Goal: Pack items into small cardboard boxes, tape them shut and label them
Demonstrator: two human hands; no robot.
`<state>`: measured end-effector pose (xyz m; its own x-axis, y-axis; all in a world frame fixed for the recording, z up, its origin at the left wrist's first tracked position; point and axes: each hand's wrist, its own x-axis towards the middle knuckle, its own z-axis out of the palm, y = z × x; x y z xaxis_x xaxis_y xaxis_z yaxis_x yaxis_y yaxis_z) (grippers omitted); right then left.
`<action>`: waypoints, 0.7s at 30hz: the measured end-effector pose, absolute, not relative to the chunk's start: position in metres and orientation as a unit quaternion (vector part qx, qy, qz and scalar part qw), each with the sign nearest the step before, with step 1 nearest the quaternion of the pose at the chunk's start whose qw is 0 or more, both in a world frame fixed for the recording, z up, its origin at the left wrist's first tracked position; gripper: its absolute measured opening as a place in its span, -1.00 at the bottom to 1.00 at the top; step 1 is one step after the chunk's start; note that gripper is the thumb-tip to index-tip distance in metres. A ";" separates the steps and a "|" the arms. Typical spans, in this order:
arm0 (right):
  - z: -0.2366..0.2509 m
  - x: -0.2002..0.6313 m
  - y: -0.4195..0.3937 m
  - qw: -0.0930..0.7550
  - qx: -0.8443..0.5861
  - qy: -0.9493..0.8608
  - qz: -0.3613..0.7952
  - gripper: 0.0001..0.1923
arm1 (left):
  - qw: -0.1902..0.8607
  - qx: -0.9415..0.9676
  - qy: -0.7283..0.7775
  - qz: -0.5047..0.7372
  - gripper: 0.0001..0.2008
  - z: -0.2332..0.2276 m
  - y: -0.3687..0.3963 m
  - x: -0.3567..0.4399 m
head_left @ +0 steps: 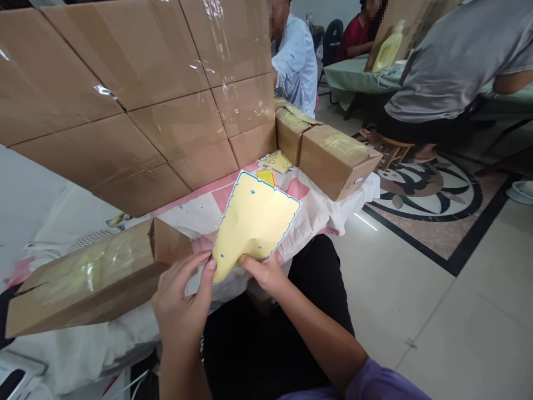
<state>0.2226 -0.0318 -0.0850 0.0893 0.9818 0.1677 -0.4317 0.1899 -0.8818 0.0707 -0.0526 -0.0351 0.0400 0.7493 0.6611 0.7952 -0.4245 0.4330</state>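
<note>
A pale yellow paper sheet (260, 214) with blue-lined, notched edges and a few small blue marks is held up over my lap at the table's near edge. My right hand (268, 272) grips its lower edge, the thumb pressed on the face and the fingers hidden underneath. At the lower left corner, my left hand (183, 294) pinches the edge between thumb and fingertips. The sheet bends slightly near my right thumb. Behind it on the cloth lie a small yellow pad (265, 177) and yellow paper pieces (278, 161) with dark outlines.
Tall taped cardboard boxes (166, 94) wall off the table's far side. A long carton (83, 278) stands at left, another (339, 158) at right. Pink-and-white cloth (314, 200) covers the table. People sit nearby; a green-covered table (345, 75) holds a yellowish bottle (388, 50).
</note>
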 end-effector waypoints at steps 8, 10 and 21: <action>-0.093 0.218 -0.027 0.706 -0.292 -0.281 0.581 -0.53 | 0.029 -0.798 -0.479 -0.365 -0.59 -0.036 -0.052 0.070; -0.095 0.217 -0.026 0.699 -0.295 -0.289 0.584 -0.53 | 0.016 -0.800 -0.483 -0.357 -0.62 -0.035 -0.052 0.073; -0.084 0.224 -0.029 0.662 -0.369 -0.398 0.516 -0.49 | -0.110 -0.775 -0.521 -0.340 -0.58 -0.034 -0.050 0.079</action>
<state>0.2243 -0.0291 -0.0845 0.1501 0.9779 0.1454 -0.3903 0.1937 -0.9001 0.0793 -0.0503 -0.0341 0.2258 0.8820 0.4136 0.7326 -0.4335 0.5247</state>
